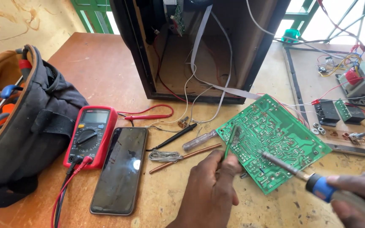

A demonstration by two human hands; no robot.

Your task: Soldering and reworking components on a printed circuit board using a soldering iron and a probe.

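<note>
Hands grip tools: right (355,192) soldering iron (290,169) pointing up-left; left (212,185) green brush (230,141) upright.

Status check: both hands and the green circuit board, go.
Left hand grips green tool on circuit board. Right hand holds soldering iron, tip on board. Nothing blocking.

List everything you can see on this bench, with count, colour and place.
Circuit board: one, green, centre right.
Soldering iron: one, blue handle, tip on board.
Multimeter: one, red, left of phone.
Phone: one, black, centre.
Tool bag: one, black, left.
Cabinet: one, dark, open, rear.
Screwdriver: one, clear handle, beside board.
Hands: left holds a thin green tool; right grips the iron.
</note>
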